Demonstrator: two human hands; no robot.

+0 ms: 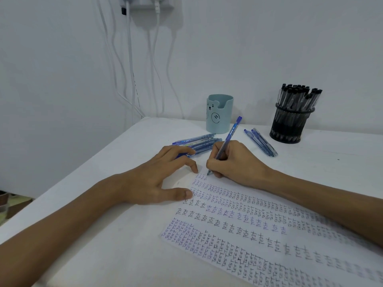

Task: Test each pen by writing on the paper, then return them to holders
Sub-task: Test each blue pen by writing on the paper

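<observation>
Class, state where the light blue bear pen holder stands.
In the head view the bear holder stands near the wall, left of the black mesh holder, just behind the loose blue pens.

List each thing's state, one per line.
Right hand: grips blue pen, tip on paper.
Left hand: open, thumb on paper's edge.
Paper: flat, mostly written over.
Bear holder: upright, no pens showing.
Mesh holder: upright, full of black pens.
Loose blue pens: lying in two groups.

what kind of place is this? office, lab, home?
Probably a home or small-office desk corner; can't tell which. Cues: white table against a plain wall, a bear pen cup and a black mesh holder, charger cables hanging from a wall socket. Right hand writes with a blue pen.
</observation>
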